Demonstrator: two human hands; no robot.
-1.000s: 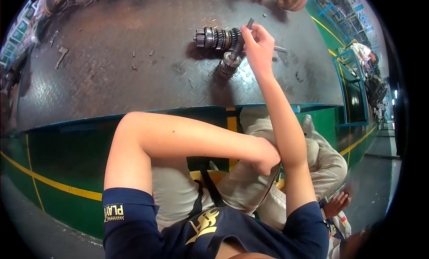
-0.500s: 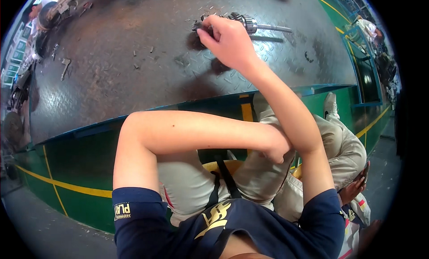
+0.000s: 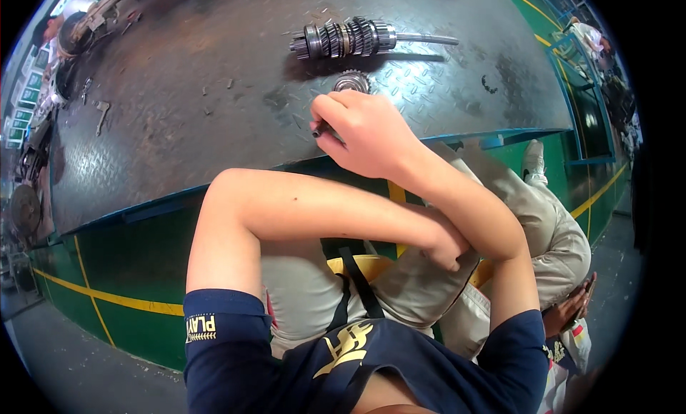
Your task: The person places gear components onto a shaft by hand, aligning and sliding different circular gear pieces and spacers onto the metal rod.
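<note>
In front of me, a seated person in a navy shirt leans over a ridged steel tabletop (image 3: 179,78). Just beyond the right hand (image 3: 364,132), a stack of gears (image 3: 346,40) lies on its side, its long splined end pointing right and blocking the way straight ahead. Farther right rests a small dark broken ring (image 3: 489,84); well to the left are a metal tool (image 3: 103,116) and scattered metal bits. Bulky machine parts (image 3: 89,25) crowd the far left corner. The right hand is closed around a dark geared shaft (image 3: 352,80), near the tabletop's front edge, with the toothed end showing beyond the knuckles. The left hand (image 3: 446,250) is tucked by the right forearm, below the tabletop's edge; its fingers are partly hidden, so I cannot tell how tightly they close. The blue front edge (image 3: 168,194) runs between gears and lap; open plate stretches left of the stack. A co-worker's hand (image 3: 563,314) shows at lower right.
</note>
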